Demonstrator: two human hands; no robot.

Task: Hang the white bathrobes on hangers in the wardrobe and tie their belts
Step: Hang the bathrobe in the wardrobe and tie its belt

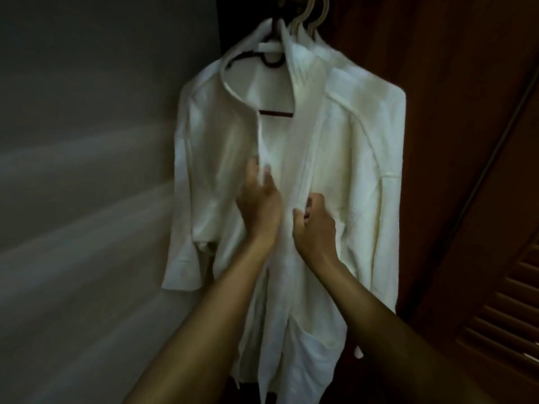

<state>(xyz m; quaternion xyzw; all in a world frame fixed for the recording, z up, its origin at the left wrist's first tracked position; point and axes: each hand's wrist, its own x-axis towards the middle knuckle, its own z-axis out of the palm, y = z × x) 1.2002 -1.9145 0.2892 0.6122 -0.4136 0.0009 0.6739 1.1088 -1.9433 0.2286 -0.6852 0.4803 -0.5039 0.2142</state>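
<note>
White bathrobe [335, 147] vertical on hanger [275, 113], collar up

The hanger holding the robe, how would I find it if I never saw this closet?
Look at the brown wooden door on the right; just left of it hangs a white bathrobe. Inside its open collar shows the dark hanger. The hangers bunched behind it are pale; this one alone is dark.
</note>
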